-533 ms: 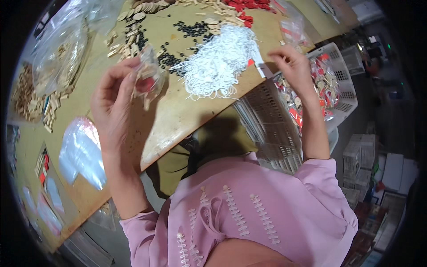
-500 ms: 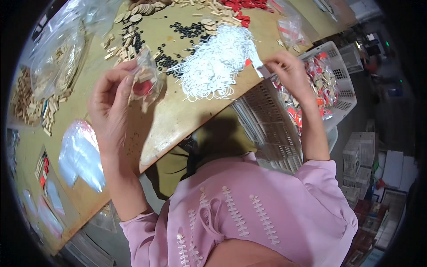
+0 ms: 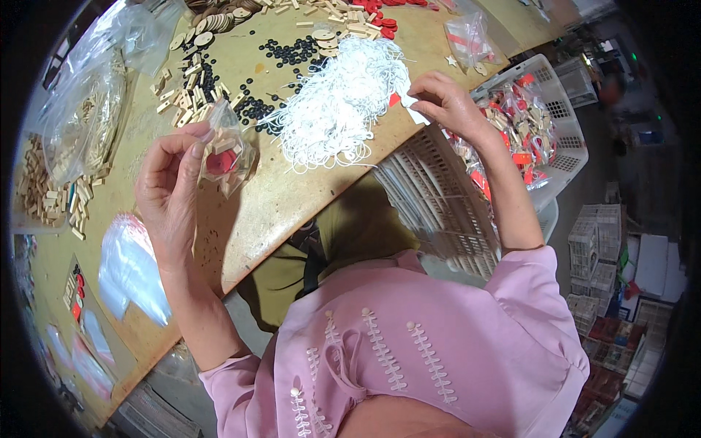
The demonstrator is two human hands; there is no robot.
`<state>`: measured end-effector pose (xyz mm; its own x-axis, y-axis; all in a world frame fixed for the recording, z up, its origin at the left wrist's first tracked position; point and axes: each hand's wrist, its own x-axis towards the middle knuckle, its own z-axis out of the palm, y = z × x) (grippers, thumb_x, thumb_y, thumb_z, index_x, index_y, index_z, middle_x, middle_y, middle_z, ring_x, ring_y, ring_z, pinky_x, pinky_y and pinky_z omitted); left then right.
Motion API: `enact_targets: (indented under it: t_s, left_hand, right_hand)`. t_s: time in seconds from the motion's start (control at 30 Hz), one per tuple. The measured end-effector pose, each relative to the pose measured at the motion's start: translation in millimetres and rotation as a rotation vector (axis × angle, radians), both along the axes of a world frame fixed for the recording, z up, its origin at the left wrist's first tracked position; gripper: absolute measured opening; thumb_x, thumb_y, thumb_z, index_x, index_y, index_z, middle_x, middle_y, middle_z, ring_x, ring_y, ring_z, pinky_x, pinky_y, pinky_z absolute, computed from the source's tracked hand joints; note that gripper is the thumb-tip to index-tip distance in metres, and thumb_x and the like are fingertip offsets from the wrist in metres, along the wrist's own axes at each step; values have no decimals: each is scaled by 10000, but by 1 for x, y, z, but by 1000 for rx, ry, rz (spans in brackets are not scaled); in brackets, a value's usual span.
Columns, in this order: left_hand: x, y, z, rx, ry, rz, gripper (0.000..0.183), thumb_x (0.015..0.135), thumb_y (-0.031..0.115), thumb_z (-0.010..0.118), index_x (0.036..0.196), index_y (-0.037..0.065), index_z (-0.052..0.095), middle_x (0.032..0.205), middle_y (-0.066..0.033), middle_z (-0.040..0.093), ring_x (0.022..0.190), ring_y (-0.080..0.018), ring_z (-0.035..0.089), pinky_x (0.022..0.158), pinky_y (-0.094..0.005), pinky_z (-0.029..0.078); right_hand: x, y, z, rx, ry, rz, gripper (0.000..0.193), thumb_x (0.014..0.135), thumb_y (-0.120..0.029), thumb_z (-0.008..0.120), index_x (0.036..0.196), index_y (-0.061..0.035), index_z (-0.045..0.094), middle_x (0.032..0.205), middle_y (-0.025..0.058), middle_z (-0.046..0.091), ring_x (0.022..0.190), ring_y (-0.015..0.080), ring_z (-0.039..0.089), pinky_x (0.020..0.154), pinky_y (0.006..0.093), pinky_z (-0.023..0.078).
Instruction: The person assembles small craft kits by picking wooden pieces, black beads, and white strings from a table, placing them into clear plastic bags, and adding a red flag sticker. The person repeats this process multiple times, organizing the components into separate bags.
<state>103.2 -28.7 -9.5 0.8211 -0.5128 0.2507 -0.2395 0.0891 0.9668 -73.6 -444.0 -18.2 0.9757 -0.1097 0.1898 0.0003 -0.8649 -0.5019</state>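
Note:
My left hand [image 3: 169, 191] holds up a small clear plastic bag [image 3: 228, 150] with a red piece and pale wooden bits inside, pinched at its top corner above the wooden table [image 3: 285, 204]. My right hand [image 3: 447, 104] rests at the table's right edge, its fingers closed on a small white tag [image 3: 411, 109] with a bit of red beside it, right next to a heap of white string loops [image 3: 343, 98].
Black beads [image 3: 281, 55], wooden pieces [image 3: 190, 80] and clear bags [image 3: 87, 117] cover the table. Empty clear bags [image 3: 131, 266] lie at the left. A white plastic basket [image 3: 540, 124] of packed red-and-wood items stands at the right, beside the table.
My right hand has moved left from over the basket to the table edge beside the string pile. My left hand still holds the small bag, slightly lower.

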Motion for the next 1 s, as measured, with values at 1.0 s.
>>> enact_targets:
  t_s: [1.0]
  left_hand:
    - [-12,-4,10,-54,91,-91,118,1014,83,662,1023,-35,658,1198,-120,690,893,-129,702,837,-278,568]
  right_hand:
    - [-11,-7,16,146,145,-38,280,873,-66,766,1124,-32,647,1090,75,614,907,170,648,792,298,538]
